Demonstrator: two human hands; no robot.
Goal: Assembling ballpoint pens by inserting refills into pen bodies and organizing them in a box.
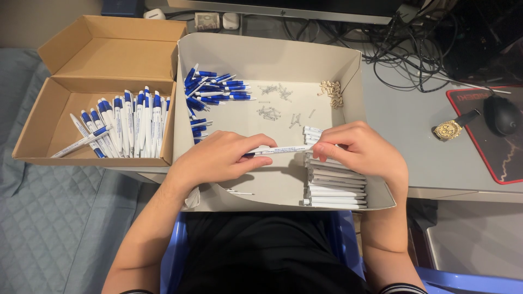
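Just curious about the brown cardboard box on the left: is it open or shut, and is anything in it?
Open. The brown box has its lid flap folded back, and blue-and-white pens lie inside.

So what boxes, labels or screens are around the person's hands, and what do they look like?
Brown cardboard box: far left, flaps open, holding blue-and-white pens.
White tray box: centre, shallow, holding pen parts; both hands work over it.
Monitor: top edge, only its dark lower bezel shows.
Mouse mat: right, black with red border.

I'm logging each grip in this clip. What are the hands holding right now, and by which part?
One white pen, held level over the white box: the left hand grips its blue end, the right hand pinches the white end.
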